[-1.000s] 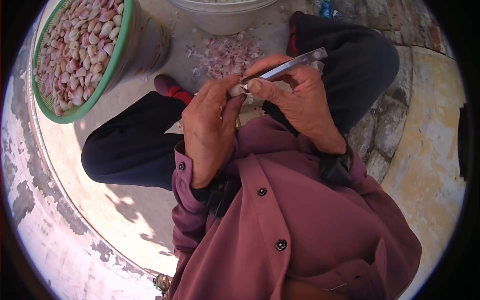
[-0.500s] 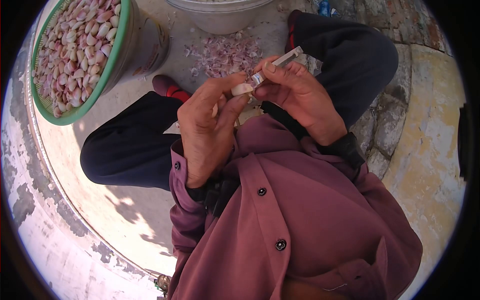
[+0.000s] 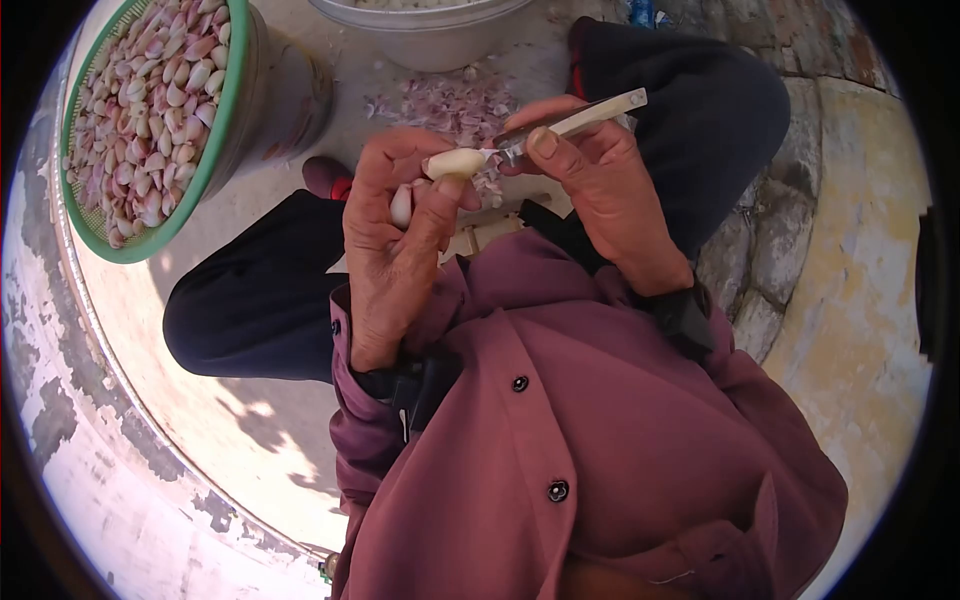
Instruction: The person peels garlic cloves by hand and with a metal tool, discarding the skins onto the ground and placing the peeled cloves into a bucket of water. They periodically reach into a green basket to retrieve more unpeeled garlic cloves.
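My left hand [image 3: 395, 235] pinches a pale garlic clove [image 3: 457, 163] between thumb and fingers. Further garlic cloves [image 3: 402, 205] are tucked in the same palm, partly covered by the fingers. In my right hand [image 3: 620, 195] is a small knife [image 3: 600, 112] with a light handle, its blade pointing left at the clove's tip. A bit of skin shows between blade and clove. Below the hands, reddish garlic skins [image 3: 455, 100] lie scattered on the ground.
A green-rimmed basket [image 3: 238, 110] full of unpeeled garlic cloves [image 3: 150, 120] rests on a bucket [image 3: 295, 100] at the upper left. At the top stands a pale basin [image 3: 430, 38]. My bent knees flank the work, and a stone edge [image 3: 790, 230] runs along the right.
The clove in my left hand now shows more of its pale side. My left hand has shifted slightly left, away from the right, and the knife handle has swung further out rightward.
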The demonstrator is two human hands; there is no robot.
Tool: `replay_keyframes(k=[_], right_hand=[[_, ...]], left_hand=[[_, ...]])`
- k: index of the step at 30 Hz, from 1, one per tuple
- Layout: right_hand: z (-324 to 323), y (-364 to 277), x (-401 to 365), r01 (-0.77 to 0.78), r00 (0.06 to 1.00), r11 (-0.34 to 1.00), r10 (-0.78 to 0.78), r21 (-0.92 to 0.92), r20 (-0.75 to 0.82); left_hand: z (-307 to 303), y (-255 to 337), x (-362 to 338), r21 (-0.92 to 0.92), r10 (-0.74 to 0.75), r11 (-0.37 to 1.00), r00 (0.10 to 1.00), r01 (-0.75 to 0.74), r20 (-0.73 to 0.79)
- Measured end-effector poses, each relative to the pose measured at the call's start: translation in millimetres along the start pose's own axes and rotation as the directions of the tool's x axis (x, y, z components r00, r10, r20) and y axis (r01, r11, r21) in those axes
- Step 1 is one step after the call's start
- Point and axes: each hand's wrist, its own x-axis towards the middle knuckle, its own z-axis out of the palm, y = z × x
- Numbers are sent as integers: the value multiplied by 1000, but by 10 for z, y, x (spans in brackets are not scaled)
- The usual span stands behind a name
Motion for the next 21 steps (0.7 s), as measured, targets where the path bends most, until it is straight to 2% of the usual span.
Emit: replay_keyframes(k=[2, 5, 7, 8, 10, 11, 13, 15, 16, 17, 21], right_hand=[[26, -8, 0, -31, 998, 996, 25, 89, 63], [-11, 79, -11, -32, 999, 983, 30, 182, 11], [20, 89, -46, -62, 998, 983, 60, 175, 21], [32, 97, -64, -91, 996, 981, 88, 169, 27], [24, 126, -50, -65, 998, 987, 64, 145, 16], [22, 134, -41, -42, 999, 992, 42, 118, 9], [29, 133, -31, 0, 1000, 993, 3, 118, -22], [34, 103, -8, 42, 998, 992, -37, 116, -47], [28, 67, 0, 96, 994, 995, -94, 38, -61], [21, 50, 5, 148, 986, 988, -151, -41, -73], [36, 93, -12, 149, 987, 986, -153, -77, -51]], left_hand=[[59, -3, 0, 10, 15, 1000, 1000, -15, 18], [62, -34, -5, 21, 34, 999, 999, -35, 36], [29, -65, -5, -125, -18, 991, 988, 37, 152], [41, -84, -12, -123, -19, 992, 988, 38, 154], [73, -110, -11, -310, -65, 943, 982, 118, 178], [75, -104, -4, -309, -64, 944, 982, 118, 179], [73, -91, 5, -443, -202, 859, 965, 256, 167], [33, -132, 30, -481, -202, 843, 970, 243, 135], [16, -161, 35, -517, -207, 824, 973, 232, 107], [8, -189, 31, -517, -207, 824, 972, 233, 107], [49, -224, 23, -344, -173, 922, 984, 177, 40]])
